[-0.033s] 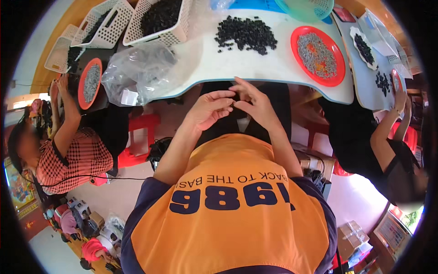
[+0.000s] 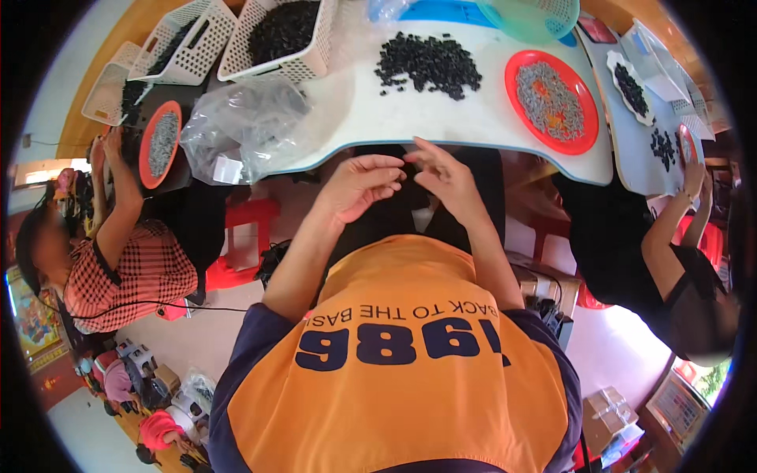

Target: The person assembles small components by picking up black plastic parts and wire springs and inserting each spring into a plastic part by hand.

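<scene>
My left hand [image 2: 364, 189] and my right hand [image 2: 445, 175] are raised over my lap, just short of the table's front edge. The left thumb and forefinger are pinched together, with the other fingers curled; something small and dark seems to sit at their tips, too small to name. Close by, the right hand has its fingers apart and slightly bent, one stretched toward the table. On the white table [image 2: 347, 118] ahead lies a heap of small black pieces [image 2: 430, 65]. Right of it, a red plate [image 2: 514, 102] holds many small grey, screw-like pieces [image 2: 552, 94].
A crumpled clear plastic bag [image 2: 236, 126] lies at the table's left, below a white basket [image 2: 315, 59] of black pieces. A green basket [image 2: 536, 20] stands at the back. One person [image 2: 130, 276] works at left, another [image 2: 678, 276] at right. Red stools flank me.
My right fingers have parted from the left fingertips, leaving a wider gap between the hands. The left hand keeps its pinch. The whole view has shifted slightly.
</scene>
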Tool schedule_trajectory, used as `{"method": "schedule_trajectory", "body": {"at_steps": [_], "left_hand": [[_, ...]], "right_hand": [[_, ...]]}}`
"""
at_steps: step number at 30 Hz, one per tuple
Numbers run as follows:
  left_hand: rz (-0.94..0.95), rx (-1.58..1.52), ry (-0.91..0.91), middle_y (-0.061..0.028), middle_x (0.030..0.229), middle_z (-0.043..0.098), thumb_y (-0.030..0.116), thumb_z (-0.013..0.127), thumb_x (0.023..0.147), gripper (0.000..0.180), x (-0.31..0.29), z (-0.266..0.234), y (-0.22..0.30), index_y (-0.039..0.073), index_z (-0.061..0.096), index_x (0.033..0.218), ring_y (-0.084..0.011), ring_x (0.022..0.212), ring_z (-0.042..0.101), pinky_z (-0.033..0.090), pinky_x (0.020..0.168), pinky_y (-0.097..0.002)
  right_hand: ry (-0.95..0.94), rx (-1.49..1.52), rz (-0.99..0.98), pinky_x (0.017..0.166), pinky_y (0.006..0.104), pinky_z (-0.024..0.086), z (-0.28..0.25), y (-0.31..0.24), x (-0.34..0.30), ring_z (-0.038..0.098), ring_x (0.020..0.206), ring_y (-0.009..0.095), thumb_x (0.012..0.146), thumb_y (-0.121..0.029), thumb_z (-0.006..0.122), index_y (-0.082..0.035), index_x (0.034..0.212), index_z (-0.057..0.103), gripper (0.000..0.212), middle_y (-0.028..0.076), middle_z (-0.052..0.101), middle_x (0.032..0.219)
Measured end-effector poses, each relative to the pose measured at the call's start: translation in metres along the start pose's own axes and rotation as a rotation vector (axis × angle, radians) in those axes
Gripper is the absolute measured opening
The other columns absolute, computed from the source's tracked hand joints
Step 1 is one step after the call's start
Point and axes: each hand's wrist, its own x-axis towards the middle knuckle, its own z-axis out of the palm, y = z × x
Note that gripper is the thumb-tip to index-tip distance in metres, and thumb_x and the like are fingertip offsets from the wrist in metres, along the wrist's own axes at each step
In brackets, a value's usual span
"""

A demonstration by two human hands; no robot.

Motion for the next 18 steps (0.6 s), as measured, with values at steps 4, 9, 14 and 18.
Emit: {"method": "schedule_trajectory", "body": {"at_steps": [4, 9, 14, 18], "left_hand": [[0.346, 0.264, 0.141, -0.0122, 0.102, 0.069, 0.007, 0.067, 0.089, 0.023, 0.022, -0.022, 0.08, -0.004, 0.064, 0.11, -0.0174, 0.089, 0.068, 0.057, 0.079, -0.0273], [0.789, 0.388, 0.468, -0.0195, 0.11, 0.065, 0.008, 0.07, 0.086, 0.045, 0.083, -0.031, 0.163, -0.012, 0.054, 0.123, -0.0222, 0.097, 0.066, 0.056, 0.084, -0.033], [1.223, 1.287, 0.457, -0.0175, 0.102, 0.067, 0.006, 0.073, 0.079, 0.03, 0.109, 0.007, 0.112, 0.002, 0.07, 0.108, -0.0277, 0.091, 0.066, 0.054, 0.079, -0.0345], [1.088, 1.43, 0.302, -0.0136, 0.092, 0.066, 0.01, 0.071, 0.078, 0.014, 0.142, 0.032, 0.078, 0.005, 0.074, 0.091, -0.0313, 0.087, 0.064, 0.051, 0.078, -0.0384]], "right_hand": [[0.16, 0.044, -0.002, 0.08, 0.0208, 0.042, -0.019, 0.005, -0.009, 0.053, 0.09, 0.006, 0.096, -0.017, 0.061, -0.001, 0.132, 0.057, 0.04, 0.006, 0.068, 0.107], [0.213, 0.066, -0.047, 0.085, 0.0225, 0.047, -0.03, 0.008, -0.014, 0.061, 0.093, 0.008, 0.096, -0.016, 0.062, 0.0, 0.13, 0.058, 0.037, 0.006, 0.07, 0.104], [0.336, 0.048, -0.059, 0.076, 0.0203, 0.044, -0.045, 0.005, -0.019, 0.057, 0.085, 0.006, 0.096, -0.017, 0.063, 0.0, 0.125, 0.062, 0.034, 0.005, 0.071, 0.099], [0.435, 0.085, -0.077, 0.071, 0.0198, 0.041, -0.057, 0.003, -0.021, 0.054, 0.08, 0.005, 0.096, -0.015, 0.063, -0.002, 0.122, 0.066, 0.029, 0.003, 0.071, 0.095]]}}
